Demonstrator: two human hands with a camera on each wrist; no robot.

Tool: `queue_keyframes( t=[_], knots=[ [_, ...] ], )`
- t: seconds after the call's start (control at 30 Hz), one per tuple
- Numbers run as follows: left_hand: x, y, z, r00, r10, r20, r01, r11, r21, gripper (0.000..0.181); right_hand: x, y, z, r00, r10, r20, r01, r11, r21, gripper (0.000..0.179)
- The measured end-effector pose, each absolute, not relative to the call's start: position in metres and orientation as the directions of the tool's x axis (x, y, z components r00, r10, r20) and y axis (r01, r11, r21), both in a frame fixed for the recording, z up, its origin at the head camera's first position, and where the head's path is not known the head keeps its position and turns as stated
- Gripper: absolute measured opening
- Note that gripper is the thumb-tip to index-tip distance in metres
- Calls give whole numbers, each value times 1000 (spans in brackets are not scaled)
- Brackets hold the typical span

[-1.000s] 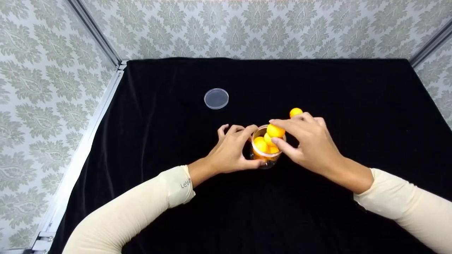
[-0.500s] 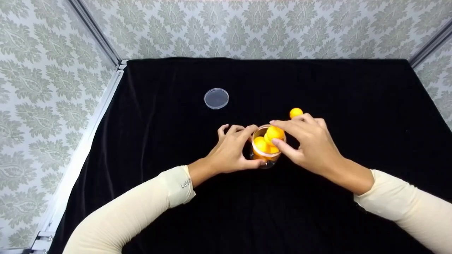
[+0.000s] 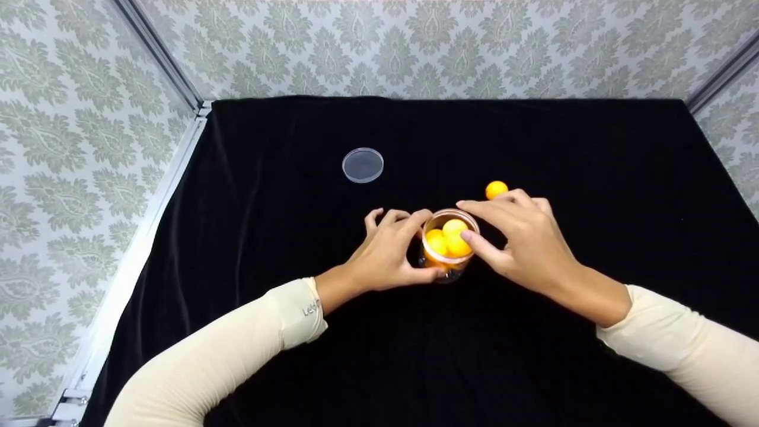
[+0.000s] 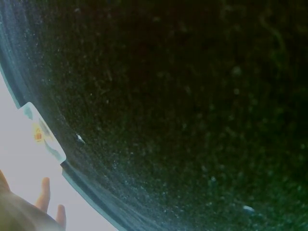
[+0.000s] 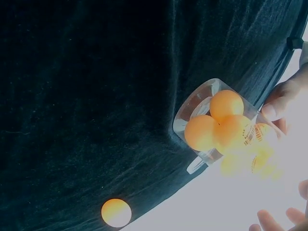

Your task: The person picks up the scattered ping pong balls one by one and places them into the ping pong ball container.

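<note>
My left hand (image 3: 388, 252) grips the side of a clear jar (image 3: 449, 261), its thumb in front and fingers behind. Inside the jar lie several orange ping-pong balls (image 3: 455, 229), which also show through the wall in the right wrist view. Over the right side of the rim is my right hand (image 3: 522, 243), thumb and forefinger apart with nothing pinched between them. One loose ping-pong ball (image 3: 496, 190) rests on the cloth just beyond the right fingers. In the left wrist view the jar (image 4: 42, 134) is pale and washed out, near a hand (image 4: 29, 211) at the lower left.
A round clear lid (image 3: 363, 165) lies flat on the black cloth (image 3: 296, 154), behind and left of the jar. Patterned walls (image 3: 433, 47) and metal rails (image 3: 172, 65) border the table at the back and sides.
The ping-pong ball pinched by my right hand has dropped into the jar. The right thumb and forefinger have parted slightly. My left hand, the lid and the loose ball stay put.
</note>
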State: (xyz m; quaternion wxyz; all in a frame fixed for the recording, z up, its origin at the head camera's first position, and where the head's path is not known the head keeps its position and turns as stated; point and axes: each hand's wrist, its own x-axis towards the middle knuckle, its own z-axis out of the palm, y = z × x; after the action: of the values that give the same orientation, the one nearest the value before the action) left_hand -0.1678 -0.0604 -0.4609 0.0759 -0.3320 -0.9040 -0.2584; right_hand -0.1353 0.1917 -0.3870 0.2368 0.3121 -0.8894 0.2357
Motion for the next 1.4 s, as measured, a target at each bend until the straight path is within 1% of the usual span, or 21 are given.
queue_keyframes(
  t=[0.47,0.67,1.03,1.4],
  knots=[
    [-169,-61,-460,-772,564,294,634,647,424,88,-139,194,-387,-698,-433,571,-653,712,-259,41],
    [-169,-61,-460,-770,565,296,636,648,419,88,-146,197,-388,-689,-408,600,-647,719,-254,40],
    [-168,-60,-460,-771,562,300,636,650,415,87,-169,213,-399,-700,-348,624,-601,758,-252,40],
    [-168,-60,-459,-772,563,294,634,649,421,87,-200,234,-415,-750,-263,606,-490,837,-243,41]
  ],
)
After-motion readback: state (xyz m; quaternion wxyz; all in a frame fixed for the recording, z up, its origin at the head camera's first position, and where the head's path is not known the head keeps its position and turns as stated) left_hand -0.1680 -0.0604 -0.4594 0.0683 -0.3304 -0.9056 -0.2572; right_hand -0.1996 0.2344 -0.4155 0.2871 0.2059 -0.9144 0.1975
